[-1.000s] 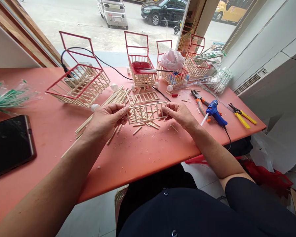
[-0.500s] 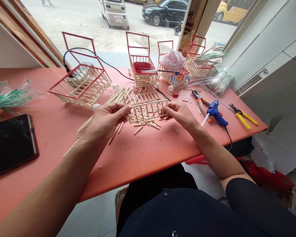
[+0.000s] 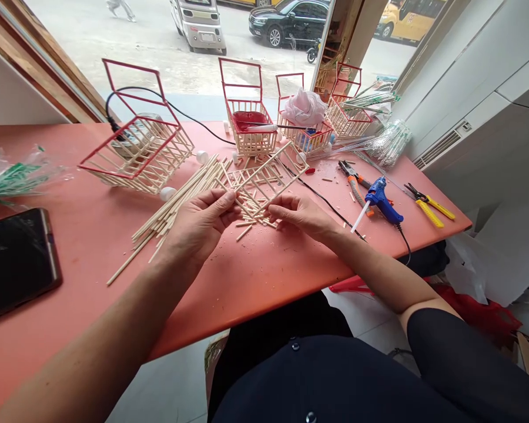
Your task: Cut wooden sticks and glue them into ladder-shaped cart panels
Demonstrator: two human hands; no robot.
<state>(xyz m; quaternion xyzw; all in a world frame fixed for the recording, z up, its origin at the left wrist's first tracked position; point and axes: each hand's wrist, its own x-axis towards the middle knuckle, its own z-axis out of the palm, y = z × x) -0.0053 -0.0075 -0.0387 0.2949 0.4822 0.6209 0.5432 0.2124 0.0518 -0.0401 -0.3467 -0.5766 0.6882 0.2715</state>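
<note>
A small openwork frame of pale wooden sticks (image 3: 277,187) is held tilted over the table, its right end raised toward the far side. My left hand (image 3: 203,226) pinches its near left end between thumb and fingers. At the frame's lower edge, the thumb and bent fingers of my right hand (image 3: 297,216) are closed on it; the exact contact is partly hidden. Short cut sticks (image 3: 244,233) lie scattered beneath. A bundle of long wooden sticks (image 3: 183,197) rests beside and behind my left hand.
Red-trimmed stick carts stand along the back, the largest cart (image 3: 136,155) at left. To the right lie a blue glue gun (image 3: 381,200) with its cord, orange-handled pliers (image 3: 352,176) and yellow-handled cutters (image 3: 429,208). A phone (image 3: 20,261) sits at left.
The stick frame has turned from nearly level to tilted, its right end rising. My right hand has shifted left and slightly down along it. The left hand keeps its hold.
</note>
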